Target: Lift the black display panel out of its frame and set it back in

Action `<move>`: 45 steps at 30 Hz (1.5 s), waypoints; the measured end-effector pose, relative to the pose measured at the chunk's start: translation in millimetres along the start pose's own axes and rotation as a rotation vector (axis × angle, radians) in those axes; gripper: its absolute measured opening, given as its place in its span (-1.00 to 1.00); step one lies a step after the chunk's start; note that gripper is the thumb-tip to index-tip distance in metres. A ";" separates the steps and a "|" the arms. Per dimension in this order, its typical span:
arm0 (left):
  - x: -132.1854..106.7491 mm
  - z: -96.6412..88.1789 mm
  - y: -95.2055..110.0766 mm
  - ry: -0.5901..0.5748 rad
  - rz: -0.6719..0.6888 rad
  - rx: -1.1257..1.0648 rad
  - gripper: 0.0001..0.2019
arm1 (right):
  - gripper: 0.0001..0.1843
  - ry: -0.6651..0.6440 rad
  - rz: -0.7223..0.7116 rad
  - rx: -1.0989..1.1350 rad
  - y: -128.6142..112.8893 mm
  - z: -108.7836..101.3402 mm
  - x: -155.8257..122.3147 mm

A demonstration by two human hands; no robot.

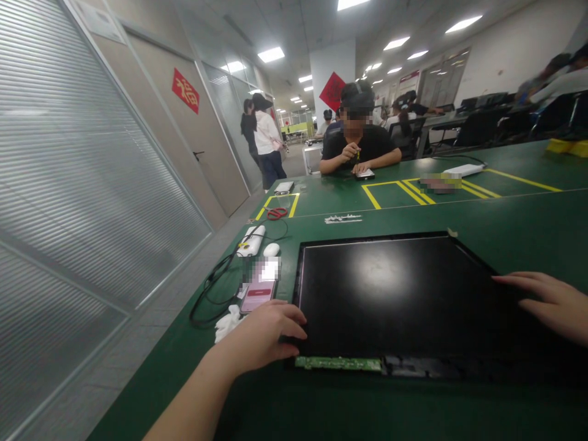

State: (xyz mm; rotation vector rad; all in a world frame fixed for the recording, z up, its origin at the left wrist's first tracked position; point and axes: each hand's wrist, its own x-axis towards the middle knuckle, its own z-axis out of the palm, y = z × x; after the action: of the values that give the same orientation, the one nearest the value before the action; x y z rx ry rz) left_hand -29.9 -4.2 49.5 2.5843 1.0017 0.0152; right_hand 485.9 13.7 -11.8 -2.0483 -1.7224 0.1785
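Note:
A large black flat display panel (390, 294) lies face up on the green table (528, 226), with a thin green circuit strip (337, 363) along its near edge. My left hand (264, 337) rests at the panel's near left corner, fingers curled against its edge. My right hand (551, 303) lies flat on the panel's right side, fingers stretched out.
Left of the panel lie a phone (258, 294), a white crumpled cloth (227, 323), a black cable loop (211, 294), a white mouse (271, 249) and red scissors (276, 212). A row of screws (342, 218) sits beyond. A seated person (358, 144) works across the table.

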 end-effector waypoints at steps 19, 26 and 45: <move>1.4 -3.7 13.3 -0.028 0.020 0.026 -0.71 | -0.49 -0.005 0.000 -0.025 0.3 0.2 -0.8; 2.0 -4.3 16.7 -0.047 0.045 0.004 -0.64 | -0.48 0.010 -0.033 -0.039 5.4 2.9 0.6; 1.6 -7.5 24.1 -0.031 0.006 0.046 -0.57 | -0.48 0.004 -0.019 -0.051 0.1 0.5 -0.8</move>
State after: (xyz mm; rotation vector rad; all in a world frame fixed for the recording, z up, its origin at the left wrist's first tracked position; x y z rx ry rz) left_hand -14.0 -17.1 64.6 2.6214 0.9939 -0.0469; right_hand 485.6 13.1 -12.4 -2.0655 -1.7605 0.1257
